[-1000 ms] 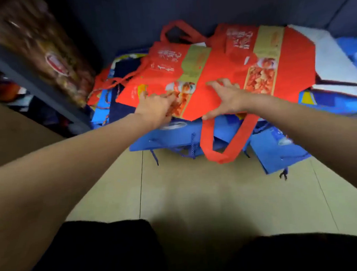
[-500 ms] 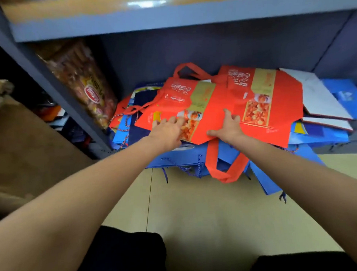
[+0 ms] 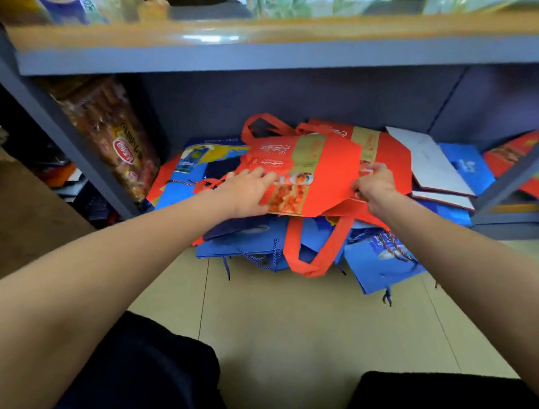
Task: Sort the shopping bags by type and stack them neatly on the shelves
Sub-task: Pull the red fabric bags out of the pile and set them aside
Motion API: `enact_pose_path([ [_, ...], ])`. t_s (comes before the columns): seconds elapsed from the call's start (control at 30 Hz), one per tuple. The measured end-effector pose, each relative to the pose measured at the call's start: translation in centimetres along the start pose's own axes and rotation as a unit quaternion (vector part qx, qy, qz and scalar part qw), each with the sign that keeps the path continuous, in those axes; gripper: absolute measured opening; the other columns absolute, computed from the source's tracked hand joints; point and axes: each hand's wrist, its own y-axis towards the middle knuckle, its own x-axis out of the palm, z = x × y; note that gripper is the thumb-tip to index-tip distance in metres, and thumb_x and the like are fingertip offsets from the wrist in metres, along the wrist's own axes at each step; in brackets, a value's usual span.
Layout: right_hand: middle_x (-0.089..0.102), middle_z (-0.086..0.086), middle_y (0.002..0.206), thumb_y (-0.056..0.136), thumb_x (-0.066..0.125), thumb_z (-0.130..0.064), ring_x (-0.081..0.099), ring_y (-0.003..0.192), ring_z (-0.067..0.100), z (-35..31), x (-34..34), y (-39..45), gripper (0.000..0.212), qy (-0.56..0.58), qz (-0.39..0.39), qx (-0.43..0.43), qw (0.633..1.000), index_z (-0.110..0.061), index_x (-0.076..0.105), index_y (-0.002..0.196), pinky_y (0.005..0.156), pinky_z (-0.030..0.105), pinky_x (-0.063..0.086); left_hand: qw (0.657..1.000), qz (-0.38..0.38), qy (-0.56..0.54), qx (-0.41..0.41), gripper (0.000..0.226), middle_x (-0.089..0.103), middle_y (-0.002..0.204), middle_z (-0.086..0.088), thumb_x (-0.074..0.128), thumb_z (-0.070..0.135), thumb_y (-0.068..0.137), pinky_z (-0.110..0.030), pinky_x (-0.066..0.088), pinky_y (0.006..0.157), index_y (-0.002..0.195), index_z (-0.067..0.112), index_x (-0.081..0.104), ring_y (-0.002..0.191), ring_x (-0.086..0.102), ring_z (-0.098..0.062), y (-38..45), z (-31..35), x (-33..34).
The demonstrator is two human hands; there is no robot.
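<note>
Far left of the grip, a tall packet of snacks (image 3: 110, 134) upright against the grey shelf post (image 3: 57, 120). Closer in, blue paper bags (image 3: 248, 242) fanned beneath, corded handles spilling over the shelf edge onto the tan floor tiles (image 3: 298, 326). Left hand (image 3: 246, 193) flat on the top red bag (image 3: 316, 171), fingers straight and pressing its printed face. Top red bag lying flat at the crest of the pile on the bottom shelf, one red handle loop (image 3: 313, 252) dangling below the grip, another arching behind it. Right hand (image 3: 374, 186) curled over the bag's right edge, pinching it between fingers and thumb. Just past that hand, a second red bag (image 3: 389, 155) underneath. Farther right, a white bag (image 3: 426, 157) and more blue ones (image 3: 467, 168) lying flat. Above it all, the next shelf board (image 3: 286, 52), blurred.
</note>
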Motion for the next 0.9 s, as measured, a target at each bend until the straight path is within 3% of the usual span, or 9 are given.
enact_pose_path([
  [0.13, 0.045, 0.013, 0.108, 0.083, 0.068, -0.008, 0.055, 0.067, 0.026, -0.1, -7.4, -1.2, 0.052, 0.029, -0.106, 0.126, 0.986, -0.011, 0.036, 0.124, 0.043, 0.032, 0.053, 0.999, -0.041, 0.018, 0.025, 0.066, 0.034, 0.138, -0.009, 0.057, 0.031, 0.088, -0.045, 0.036, 0.096, 0.144, 0.023, 0.023, 0.121, 0.041, -0.032, -0.5, 1.8, -0.1],
  [0.2, 0.044, 0.017, 0.117, 0.08, 0.069, 0.002, 0.058, 0.072, 0.027, 0.7, -8.6, -2.1, 0.055, 0.054, -0.152, 0.149, 0.976, -0.005, 0.038, 0.125, 0.044, 0.028, 0.056, 0.998, -0.053, 0.014, 0.031, 0.065, 0.034, 0.138, -0.007, 0.057, 0.031, 0.088, -0.046, 0.035, 0.096, 0.143, 0.026, 0.024, 0.121, 0.04, -0.032, -0.5, 2.9, -0.6],
  [0.3, 0.056, 0.02, 0.088, 0.084, 0.055, 0.016, 0.055, 0.055, 0.016, 0.9, -9.3, -3.3, 0.038, 0.08, -0.145, 0.112, 0.98, -0.002, 0.04, 0.113, 0.038, 0.013, 0.045, 0.999, -0.034, -0.014, 0.022, 0.063, 0.034, 0.139, -0.006, 0.058, 0.031, 0.088, -0.046, 0.034, 0.097, 0.143, 0.026, 0.026, 0.124, 0.038, -0.032, -0.2, 5.2, -1.5],
  [0.43, 0.069, 0.005, 0.066, 0.088, 0.049, 0.009, 0.047, 0.049, 0.009, -1.6, -13.3, -2.1, 0.032, 0.139, -0.098, 0.055, 0.984, -0.011, 0.044, 0.112, 0.05, 0.019, 0.039, 0.999, -0.035, -0.021, 0.016, 0.067, 0.034, 0.141, -0.007, 0.058, 0.034, 0.087, -0.049, 0.033, 0.098, 0.144, 0.026, 0.023, 0.127, 0.036, -0.033, -0.1, 8.3, -2.3],
  [0.53, 0.065, 0.01, 0.115, 0.093, 0.053, -0.014, 0.053, 0.083, 0.021, -2.8, -14.2, -1.8, 0.005, 0.017, -0.132, 0.069, 0.989, -0.014, 0.049, 0.095, 0.079, 0.031, 0.049, 0.998, -0.062, -0.012, 0.015, 0.069, 0.033, 0.142, -0.007, 0.058, 0.036, 0.088, -0.05, 0.032, 0.1, 0.145, 0.025, 0.02, 0.129, 0.035, -0.034, -0.7, 9.6, -2.5],
  [0.63, 0.041, 0.014, 0.14, 0.089, 0.063, -0.025, 0.05, 0.104, 0.038, -2.8, -12.5, -1.7, 0.056, -0.094, -0.172, 0.071, 0.978, -0.013, 0.035, 0.136, 0.069, 0.042, 0.049, 0.997, -0.074, -0.013, 0.018, 0.065, 0.034, 0.141, -0.007, 0.056, 0.034, 0.089, -0.049, 0.033, 0.099, 0.144, 0.026, 0.022, 0.128, 0.035, -0.033, -1.4, 9.5, -2.0],
  [0.7, 0.026, 0.017, 0.15, 0.086, 0.066, -0.029, 0.046, 0.115, 0.046, -2.3, -10.4, -1.9, 0.075, -0.155, -0.199, 0.068, 0.965, -0.009, 0.023, 0.145, 0.077, 0.052, 0.051, 0.996, -0.093, 0.004, 0.016, 0.063, 0.033, 0.142, -0.006, 0.055, 0.032, 0.09, -0.05, 0.033, 0.1, 0.144, 0.027, 0.023, 0.128, 0.035, -0.032, -1.7, 8.6, -1.3],
  [0.8, 0.013, 0.018, 0.155, 0.085, 0.067, -0.033, 0.031, 0.13, 0.051, 0.3, -7.6, -2.2, 0.088, -0.205, -0.238, 0.117, 0.942, -0.009, 0.01, 0.148, 0.094, 0.065, 0.039, 0.993, -0.12, 0.022, 0.008, 0.064, 0.029, 0.145, -0.005, 0.055, 0.031, 0.09, -0.05, 0.031, 0.101, 0.144, 0.026, 0.021, 0.13, 0.033, -0.032, -1.4, 7.2, -0.7],
  [0.9, 0.033, 0.015, 0.146, 0.084, 0.069, -0.025, 0.047, 0.119, 0.036, 3.0, -5.1, -3.0, 0.083, -0.108, -0.218, 0.131, 0.961, -0.011, 0.015, 0.145, 0.08, 0.048, 0.049, 0.994, -0.105, 0.026, 0.016, 0.065, 0.029, 0.145, -0.007, 0.054, 0.032, 0.091, -0.051, 0.029, 0.103, 0.145, 0.025, 0.02, 0.13, 0.032, -0.034, -0.3, 6.6, -0.7],
])
